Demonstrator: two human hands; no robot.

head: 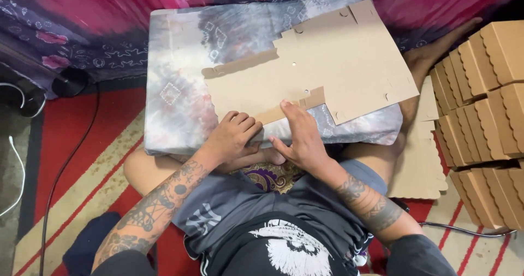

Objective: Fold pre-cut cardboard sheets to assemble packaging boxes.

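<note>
Seated person viewed from above, with a grey tie-dyed cushion (180,90) across the lap at centre frame. On the cushion lies a flat die-cut cardboard box blank (322,63), reaching from frame centre toward the upper right. The left hand (232,137), fingers curled, rests at the blank's near edge; the right hand (300,137) presses flat on a small folded flap there. Neither hand encloses anything. Folded cardboard boxes (483,107) are stacked at the right edge, with further flat blanks (420,167) beside them. A red and cream striped mat (82,167) covers the floor; pink and purple patterned fabric (82,19) fills the upper frame.
</note>
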